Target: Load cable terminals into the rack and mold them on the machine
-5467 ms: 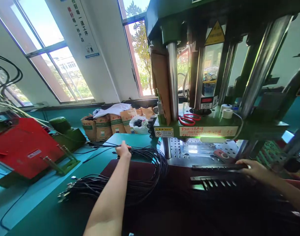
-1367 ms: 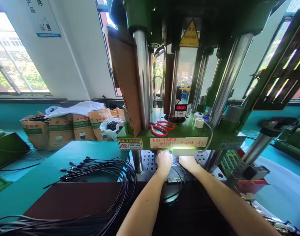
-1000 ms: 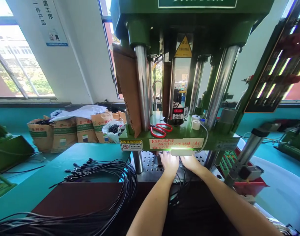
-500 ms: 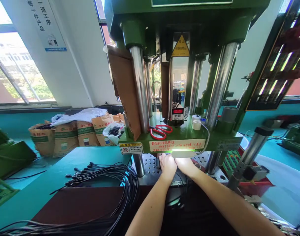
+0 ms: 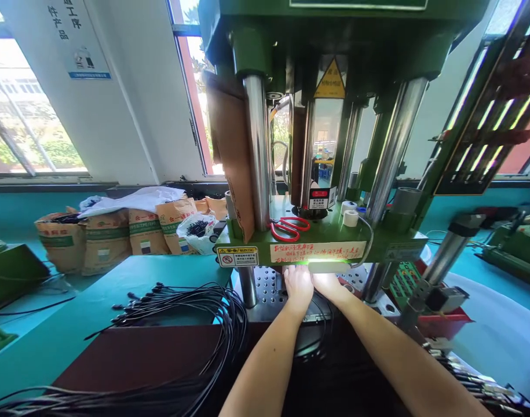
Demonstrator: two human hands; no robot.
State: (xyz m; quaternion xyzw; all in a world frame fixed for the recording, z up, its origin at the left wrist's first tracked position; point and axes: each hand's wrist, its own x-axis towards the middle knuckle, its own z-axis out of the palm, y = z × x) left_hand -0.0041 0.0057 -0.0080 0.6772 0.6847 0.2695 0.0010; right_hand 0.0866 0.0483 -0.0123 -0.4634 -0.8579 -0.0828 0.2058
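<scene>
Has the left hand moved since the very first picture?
Yes, to the right: the left hand was left of the front left post, and now it is right of it.

One camera sat on the head. It looked forward and down at the left hand (image 5: 298,284) and right hand (image 5: 328,283), with the green machine (image 5: 326,227) close ahead.

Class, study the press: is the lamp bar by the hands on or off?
On: the lamp bar glows along its upper edge, and the right hand beside it looks brightly lit.
</scene>
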